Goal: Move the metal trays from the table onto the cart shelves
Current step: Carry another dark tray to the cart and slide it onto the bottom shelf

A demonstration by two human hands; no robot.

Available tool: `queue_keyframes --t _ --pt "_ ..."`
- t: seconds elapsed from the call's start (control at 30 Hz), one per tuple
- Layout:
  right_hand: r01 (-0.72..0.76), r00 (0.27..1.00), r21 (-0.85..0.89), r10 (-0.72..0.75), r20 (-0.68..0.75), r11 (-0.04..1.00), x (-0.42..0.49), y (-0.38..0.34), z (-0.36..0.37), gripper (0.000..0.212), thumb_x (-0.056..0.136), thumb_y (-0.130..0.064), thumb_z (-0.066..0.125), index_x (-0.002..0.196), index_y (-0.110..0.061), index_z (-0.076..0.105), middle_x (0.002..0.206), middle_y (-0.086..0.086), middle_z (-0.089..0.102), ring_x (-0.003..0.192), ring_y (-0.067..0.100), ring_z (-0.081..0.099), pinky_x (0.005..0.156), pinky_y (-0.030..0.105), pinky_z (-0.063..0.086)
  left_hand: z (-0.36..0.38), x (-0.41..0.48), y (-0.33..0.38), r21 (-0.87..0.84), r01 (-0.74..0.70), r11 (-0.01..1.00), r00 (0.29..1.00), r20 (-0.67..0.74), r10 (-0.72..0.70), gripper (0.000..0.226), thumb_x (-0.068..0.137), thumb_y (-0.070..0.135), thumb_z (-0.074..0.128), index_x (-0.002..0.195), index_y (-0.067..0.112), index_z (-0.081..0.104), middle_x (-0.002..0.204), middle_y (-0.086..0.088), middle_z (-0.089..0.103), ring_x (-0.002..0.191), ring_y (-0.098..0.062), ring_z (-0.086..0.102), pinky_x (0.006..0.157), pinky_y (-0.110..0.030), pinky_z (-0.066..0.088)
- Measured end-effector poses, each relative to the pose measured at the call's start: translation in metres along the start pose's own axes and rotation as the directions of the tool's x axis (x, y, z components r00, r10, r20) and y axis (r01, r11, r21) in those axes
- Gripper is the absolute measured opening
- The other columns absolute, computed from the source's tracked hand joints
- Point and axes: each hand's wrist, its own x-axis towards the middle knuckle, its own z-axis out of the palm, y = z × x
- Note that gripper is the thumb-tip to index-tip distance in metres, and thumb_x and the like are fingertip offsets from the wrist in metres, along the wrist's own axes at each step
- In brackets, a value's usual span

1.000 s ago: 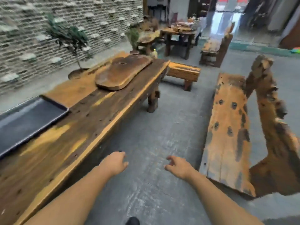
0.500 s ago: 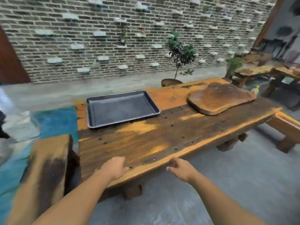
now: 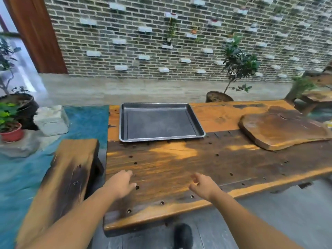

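A: From the head camera, where's the metal tray [image 3: 159, 123]?

B: Flat on the table [image 3: 179, 169], far side. Left hand [image 3: 120, 184] and right hand [image 3: 203, 186] hover loosely spread, holding nothing.

A: Progress?

B: This tray's unmoved; no cart visible.

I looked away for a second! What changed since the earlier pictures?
The person turned to face the wooden table, and both hands, left hand and right hand, came forward over it, empty. The metal tray and wooden slab stayed put.
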Motion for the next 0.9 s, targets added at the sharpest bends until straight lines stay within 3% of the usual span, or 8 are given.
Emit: queue_keyframes --t 0.17,0.3,0.6,0.77,0.9 --pt "0.064 0.998 -0.084 -0.065 -0.017 0.994 0.064 -0.006 -0.02 0.055 0.089 -0.037 0.059 0.135 -0.008 0.049 0.133 0.015 0.057 0.121 0.029 0.054 0.097 0.031 0.042 -0.012 0.048 0.011 0.005 0.018 1.0 1.0 -0.023 -0.018 0.055 0.093 0.046 0.055 0.139 0.016 0.047 0.135 -0.01 0.055 0.125 -0.027 0.053 0.101 -0.038 0.045" --pt "0.115 0.993 -0.147 -0.118 -0.011 0.982 0.127 0.004 -0.04 0.056 0.09 -0.042 0.057 0.136 -0.012 0.048 0.132 0.016 0.054 0.121 0.032 0.052 0.099 0.034 0.041 -0.014 0.096 0.023 0.024 0.04 0.999 0.999 -0.02 -0.039 0.05 0.092 0.049 0.055 0.129 0.016 0.05 0.126 -0.009 0.056 0.119 -0.029 0.055 0.095 -0.039 0.047" --pt "0.145 0.989 -0.185 -0.148 0.002 0.972 0.278 0.052 -0.08 0.072 0.084 -0.051 0.064 0.142 -0.018 0.039 0.134 0.012 0.041 0.127 0.036 0.042 0.105 0.04 0.039 -0.012 0.225 0.062 0.077 0.162 0.984 0.987 -0.001 -0.162 0.074 0.09 0.056 0.056 0.148 0.017 0.032 0.149 -0.01 0.034 0.134 -0.034 0.038 0.105 -0.051 0.041" --pt "0.266 0.96 -0.34 -0.28 0.007 0.902 0.362 0.066 -0.09 0.086 0.08 -0.057 0.065 0.149 -0.018 0.031 0.151 0.016 0.027 0.141 0.033 0.027 0.115 0.041 0.029 -0.008 0.292 0.067 0.094 0.213 0.973 0.977 0.0 -0.214 0.086 0.085 0.06 0.06 0.152 0.021 0.024 0.157 -0.009 0.024 0.144 -0.031 0.025 0.11 -0.054 0.035" --pt "0.305 0.952 -0.443 -0.285 0.112 0.843 0.417 0.066 -0.091 0.093 0.079 -0.068 0.057 0.154 -0.028 0.017 0.162 0.008 0.008 0.15 0.029 0.006 0.118 0.055 0.013 -0.002 0.33 0.059 0.044 0.284 0.958 0.959 0.001 -0.284 0.095 0.082 0.064 0.062 0.155 0.021 0.019 0.162 -0.009 0.015 0.149 -0.029 0.011 0.117 -0.055 0.023"
